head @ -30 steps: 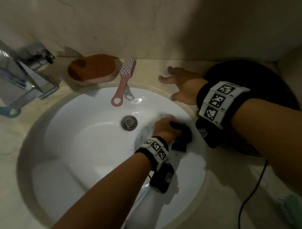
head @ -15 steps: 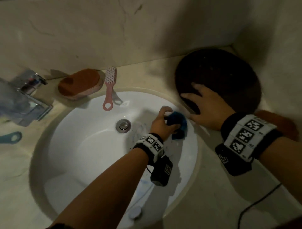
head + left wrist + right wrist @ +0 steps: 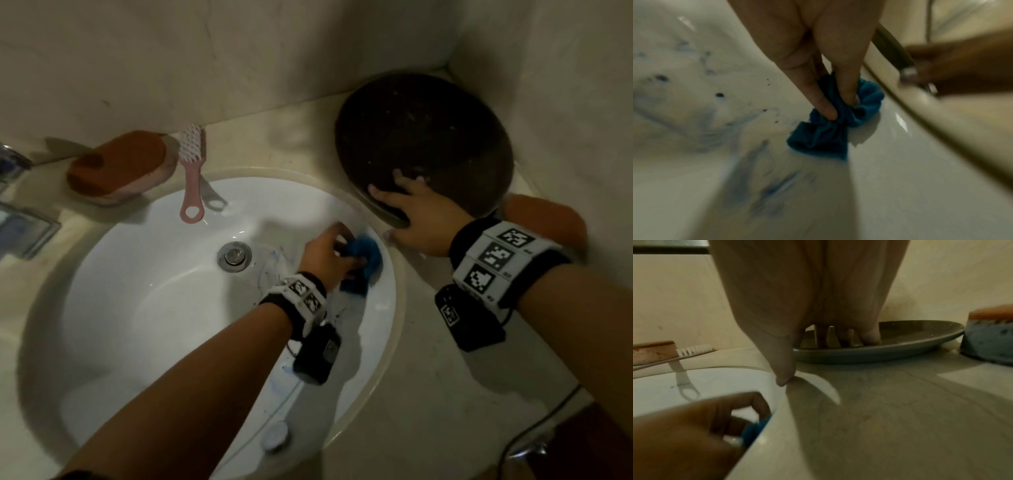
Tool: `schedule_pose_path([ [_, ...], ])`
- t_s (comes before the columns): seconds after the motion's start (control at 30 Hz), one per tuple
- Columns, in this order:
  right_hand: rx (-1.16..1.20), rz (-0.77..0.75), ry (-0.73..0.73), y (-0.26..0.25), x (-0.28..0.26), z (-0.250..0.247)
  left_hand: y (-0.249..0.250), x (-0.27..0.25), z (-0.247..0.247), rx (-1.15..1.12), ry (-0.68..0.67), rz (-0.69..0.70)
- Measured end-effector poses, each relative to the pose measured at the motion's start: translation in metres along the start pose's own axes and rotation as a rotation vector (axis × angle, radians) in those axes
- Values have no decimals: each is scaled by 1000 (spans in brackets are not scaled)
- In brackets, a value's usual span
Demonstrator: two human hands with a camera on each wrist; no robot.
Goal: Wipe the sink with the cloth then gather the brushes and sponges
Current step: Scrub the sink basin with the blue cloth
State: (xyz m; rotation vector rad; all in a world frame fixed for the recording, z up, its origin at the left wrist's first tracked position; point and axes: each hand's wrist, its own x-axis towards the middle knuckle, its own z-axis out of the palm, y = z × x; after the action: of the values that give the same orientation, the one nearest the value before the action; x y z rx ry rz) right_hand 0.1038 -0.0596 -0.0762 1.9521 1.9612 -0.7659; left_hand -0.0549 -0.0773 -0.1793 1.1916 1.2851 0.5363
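My left hand (image 3: 329, 253) pinches a crumpled blue cloth (image 3: 363, 263) (image 3: 830, 129) against the right inner wall of the white sink (image 3: 144, 308), close under the rim. Blue smears streak the basin (image 3: 748, 162) beside it. My right hand (image 3: 411, 212) rests flat with spread fingers on the near rim of a dark round plate (image 3: 428, 137) (image 3: 910, 340); its thumb (image 3: 785, 369) touches the sink's edge. A pink brush (image 3: 191, 178) lies over the far rim, with a brown sponge (image 3: 116, 168) to its left. Another orange-topped sponge (image 3: 548, 219) (image 3: 990, 337) sits right of the plate.
A chrome tap (image 3: 20, 212) stands at the far left and the drain (image 3: 234, 256) lies mid-basin. A beige wall runs behind and turns a corner at the right. A black cable (image 3: 534, 428) trails over the counter at the near right.
My left hand has carried the cloth up the right wall of the basin towards the rim. My right hand moved from the counter behind the sink onto the dark plate.
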Motion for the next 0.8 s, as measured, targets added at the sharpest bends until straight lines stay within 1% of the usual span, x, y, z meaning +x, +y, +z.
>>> schedule_pose_path([
  [0.07,3,1,9,0,1,1,-14,-12,2,165,-134,32],
  [0.1,7,6,11,0,1,1,-20,-15,1,252,-177,59],
  [0.13,8,11,15,-1,0,1,-22,-14,0,322,-194,92],
  [0.17,4,15,17,-1,0,1,-20,-12,0,342,-185,121],
  [0.2,-3,17,17,-1,0,1,-16,-8,-1,303,-151,139],
  [0.3,-5,10,25,-1,0,1,3,3,0,-5,12,83],
  [0.33,-2,11,25,-1,0,2,4,5,0,-42,18,73],
  [0.37,0,11,21,-1,1,2,4,4,0,10,-28,77],
  [0.47,-9,15,23,-2,1,2,-9,-14,-3,440,-291,131],
  [0.5,-12,21,23,-2,1,2,-14,-19,-4,507,-341,134],
  [0.53,-15,26,23,-2,1,2,-18,-22,-3,515,-347,140],
  [0.6,-12,31,18,-2,1,2,-18,-19,-2,435,-278,161],
  [0.7,-1,22,29,-1,2,3,-5,-4,1,123,-102,96],
  [0.73,0,20,37,0,3,4,-2,-1,2,83,-63,89],
  [0.77,0,17,40,0,3,5,-2,-1,2,104,-68,98],
  [0.8,1,17,38,0,3,5,-4,-4,1,179,-117,117],
])
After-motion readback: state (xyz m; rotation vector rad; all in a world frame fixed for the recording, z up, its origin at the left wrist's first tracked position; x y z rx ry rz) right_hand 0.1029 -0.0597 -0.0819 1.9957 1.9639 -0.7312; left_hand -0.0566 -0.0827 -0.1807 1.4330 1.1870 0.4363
